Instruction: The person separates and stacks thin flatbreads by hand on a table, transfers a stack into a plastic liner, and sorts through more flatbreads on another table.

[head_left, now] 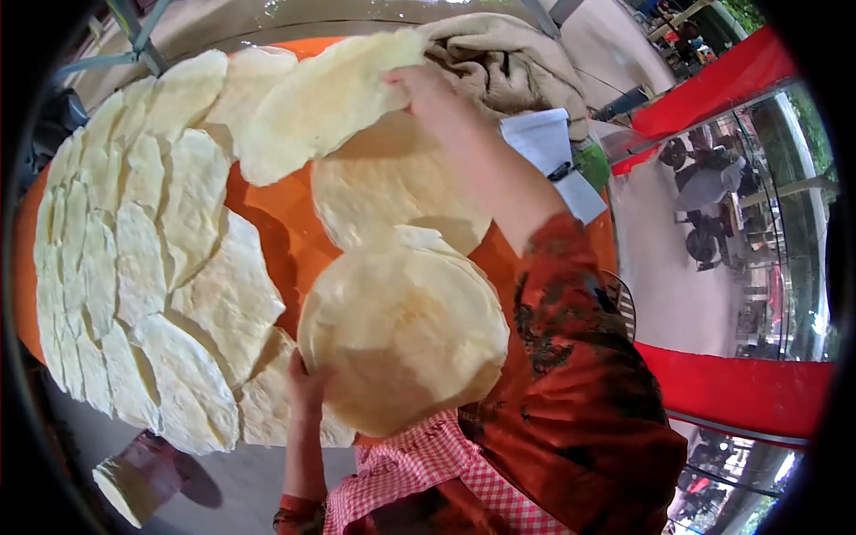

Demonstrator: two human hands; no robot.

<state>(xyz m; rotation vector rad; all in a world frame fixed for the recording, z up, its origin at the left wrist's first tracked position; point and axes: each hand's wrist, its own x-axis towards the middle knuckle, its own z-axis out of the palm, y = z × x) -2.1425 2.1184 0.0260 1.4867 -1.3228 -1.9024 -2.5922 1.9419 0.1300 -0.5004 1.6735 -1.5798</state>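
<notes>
My right hand (408, 87), at the upper middle, is closed on the edge of a thin pale flatbread (325, 102) that is lifted and slanting above the orange table. My left hand (306, 385) is at the lower left edge of a round stack of flatbreads (406, 330); its fingers partly go under the edge and cannot be made out well. Behind that stack lies another large round flatbread (392, 183), partly covered by my right forearm. Overlapping flatbreads (192, 196) in rows cover the left side of the orange table (252, 209).
A crumpled beige cloth (504, 67) lies at the far edge. White papers (538, 138) with a dark pen sit beside it. A container (138, 477) stands off the lower left of the table. Red panels (731, 392) are at the right.
</notes>
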